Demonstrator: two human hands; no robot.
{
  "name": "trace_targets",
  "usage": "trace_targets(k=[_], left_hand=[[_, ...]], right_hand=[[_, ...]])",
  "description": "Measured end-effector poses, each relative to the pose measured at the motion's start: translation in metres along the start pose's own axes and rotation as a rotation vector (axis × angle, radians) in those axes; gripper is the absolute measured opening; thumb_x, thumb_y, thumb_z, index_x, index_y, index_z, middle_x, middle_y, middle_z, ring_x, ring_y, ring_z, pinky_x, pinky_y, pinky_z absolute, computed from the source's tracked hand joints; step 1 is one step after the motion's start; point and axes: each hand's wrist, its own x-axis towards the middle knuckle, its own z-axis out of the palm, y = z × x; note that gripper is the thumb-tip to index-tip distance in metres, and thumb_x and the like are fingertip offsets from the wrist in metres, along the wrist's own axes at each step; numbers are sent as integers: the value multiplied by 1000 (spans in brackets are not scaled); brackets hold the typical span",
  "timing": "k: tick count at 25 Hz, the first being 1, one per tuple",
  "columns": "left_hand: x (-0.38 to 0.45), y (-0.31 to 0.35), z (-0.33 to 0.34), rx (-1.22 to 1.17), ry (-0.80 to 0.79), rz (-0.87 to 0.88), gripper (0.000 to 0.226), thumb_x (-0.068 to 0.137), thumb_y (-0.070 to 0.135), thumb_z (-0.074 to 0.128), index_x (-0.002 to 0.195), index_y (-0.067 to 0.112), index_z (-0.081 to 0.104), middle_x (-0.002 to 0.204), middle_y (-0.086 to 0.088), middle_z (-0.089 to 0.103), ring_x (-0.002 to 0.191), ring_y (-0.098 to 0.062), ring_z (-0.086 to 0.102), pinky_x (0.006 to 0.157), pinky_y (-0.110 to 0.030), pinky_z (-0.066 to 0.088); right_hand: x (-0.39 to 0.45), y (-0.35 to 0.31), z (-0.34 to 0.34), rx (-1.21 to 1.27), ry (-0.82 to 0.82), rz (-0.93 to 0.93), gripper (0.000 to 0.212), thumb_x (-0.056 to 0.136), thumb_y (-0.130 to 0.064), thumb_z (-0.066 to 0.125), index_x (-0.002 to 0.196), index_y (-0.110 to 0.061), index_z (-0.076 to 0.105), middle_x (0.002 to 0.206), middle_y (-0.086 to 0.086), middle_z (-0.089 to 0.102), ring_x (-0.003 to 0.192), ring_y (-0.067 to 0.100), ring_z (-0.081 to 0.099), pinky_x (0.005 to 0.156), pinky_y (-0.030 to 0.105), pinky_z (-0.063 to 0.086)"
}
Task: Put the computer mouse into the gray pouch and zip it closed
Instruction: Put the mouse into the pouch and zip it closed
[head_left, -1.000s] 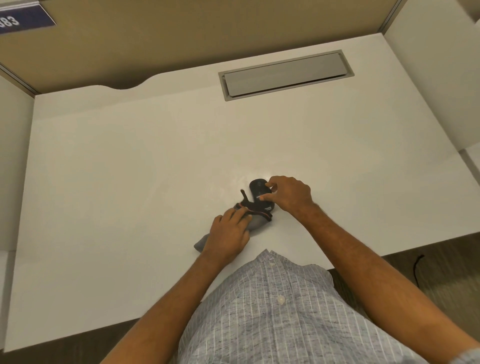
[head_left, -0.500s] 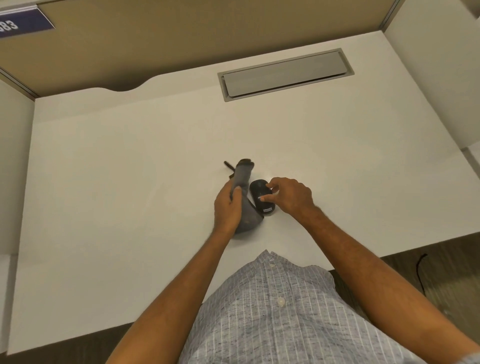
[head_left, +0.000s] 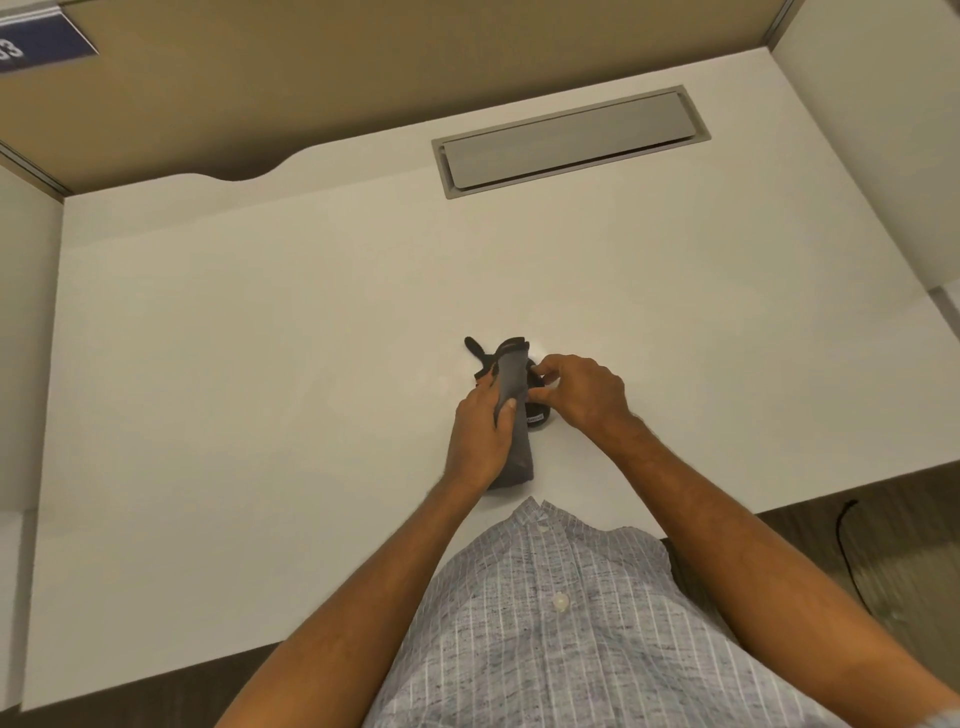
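1. The gray pouch is shown held up on edge over the white desk, its long axis running away from the person. Its near end rests on or close to the desk surface, just beyond the person's shirt.
2. The left hand is wrapped around the pouch's left side. The thumb is laid across the near gray face, and the remaining fingers are curled behind the fabric, so the pouch is pinched between thumb and fingers.
3. The computer mouse is seen just to the right of the pouch and touching it, largely covered by the right hand. Only its dark near end, bearing a small pale label, is clearly visible.
4. The right hand's thumb and fingertips are drawn together on the mouse's upper part, in a pinching grip. Whether the mouse is lifted or resting on the desk cannot be told.
5. At the pouch's far end a dark-trimmed opening is presented, with a dark strap or pull trailing to the left onto the desk. The zipper is judged to be undone, though its teeth cannot be resolved.
6. Progress is judged as early: both items are in hand and the pouch is positioned, but the mouse is not yet inside.
7. Remaining steps, by inference: the mouse must be guided through the opening, seated fully, and the zipper drawn shut.
8. A recessed gray cable hatch lies well apart, at the desk's far side.
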Motion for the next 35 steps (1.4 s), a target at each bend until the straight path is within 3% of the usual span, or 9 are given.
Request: trace_targets(k=[6,10,14,19,23,25,27,30,35], left_hand=[[-17,-9,-11,38,-96,-60,30,107,15,45,131,12,63,120,-4,67,99,-10,56,76,-3,41],[-18,-15,-20,-30,-197,-274,27,108,27,46,121,16,67,111,2,67,100,-17,63,77,-16,49],[-16,-19,-39,-551,-134,-613,30,104,27,50,126,15,68,122,-8,74,114,-27,69,103,-46,55],[-19,-13,-52,-992,62,-724,23,100,20,57,117,10,70,119,-13,76,105,-27,74,86,-41,60],[-12,-3,-62,-1368,23,-691,27,99,20,56,121,8,64,111,-13,76,99,-27,75,83,-41,63],[-7,7,-59,-1462,-2,-651,31,100,25,56,123,7,65,115,-15,74,102,-29,73,88,-43,61],[-1,18,-54,-1445,-20,-627,36,99,31,62,124,6,67,120,-17,74,106,-31,74,89,-46,61],[7,24,-45,-1267,29,-566,38,95,29,71,127,9,66,121,-16,75,107,-30,74,85,-45,62],[12,29,-41,-1158,13,-460,31,99,20,65,128,11,61,122,-14,73,112,-28,71,91,-43,61]], right_hand=[[0,2,3,18,13,-4,44,82,-59,74,115,-31,72,111,-7,75,98,18,68,80,34,50],[-1,3,3,48,3,-3,45,81,-60,74,115,-32,70,110,-10,75,97,16,68,80,35,52],[-3,8,6,182,-46,13,45,81,-54,78,116,-29,65,108,-10,71,96,13,63,79,34,49],[-16,14,7,524,-34,48,35,97,-44,63,128,-26,65,120,-4,66,109,15,61,97,35,51],[-37,-5,-4,647,127,97,21,100,-45,56,118,-36,63,118,-11,65,105,12,64,91,31,54],[-50,-23,-10,798,86,122,12,100,-50,53,106,-43,60,113,-13,66,97,10,69,76,24,58],[-63,-38,-13,975,-19,146,22,97,-58,52,106,-41,61,112,-10,68,90,5,72,65,17,57],[-72,-47,-14,1013,-97,122,45,86,-64,66,118,-33,60,116,-14,66,103,7,68,68,18,58],[-73,-44,-13,861,37,60,32,89,-35,77,108,-18,58,105,-7,67,100,14,68,78,28,61]])
